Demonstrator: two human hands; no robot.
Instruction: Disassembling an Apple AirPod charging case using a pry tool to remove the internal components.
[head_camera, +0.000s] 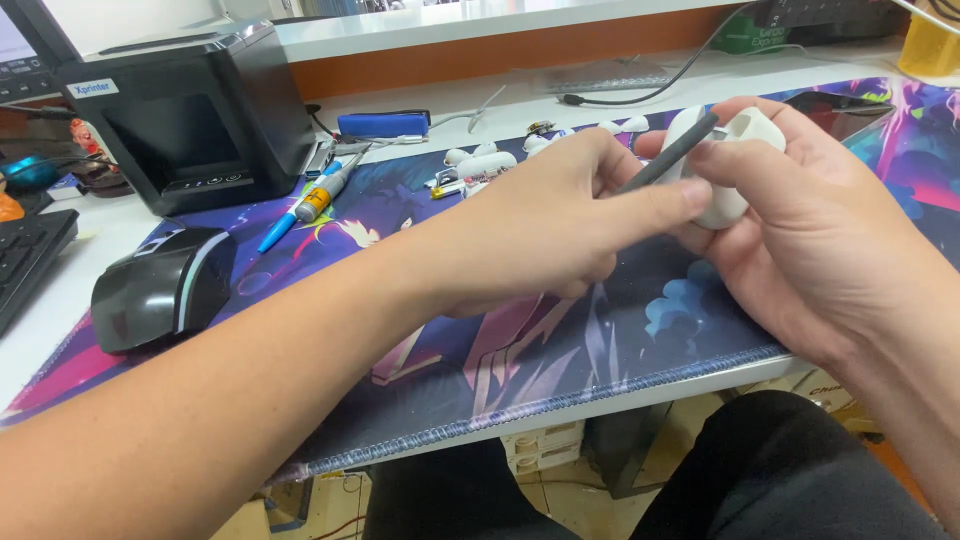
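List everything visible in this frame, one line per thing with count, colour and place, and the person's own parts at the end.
white case: 1, white, held in the right hand above the mat
thin tool: 1, dark grey, in the left hand, tip at the case
desk mat: 1, purple and blue print, covers the desk front
small parts: several, white, on the mat behind the hands
mouse: 1, black, left on the mat
box-shaped device: 1, black, back left
syringe-like tube: 1, grey and orange, beside the device
pen: 1, blue, next to the tube
keyboard: 1, black, far left edge
cable: 1, black, back of desk
left hand: 1, grip closed on the tool
right hand: 1, grip closed on the case
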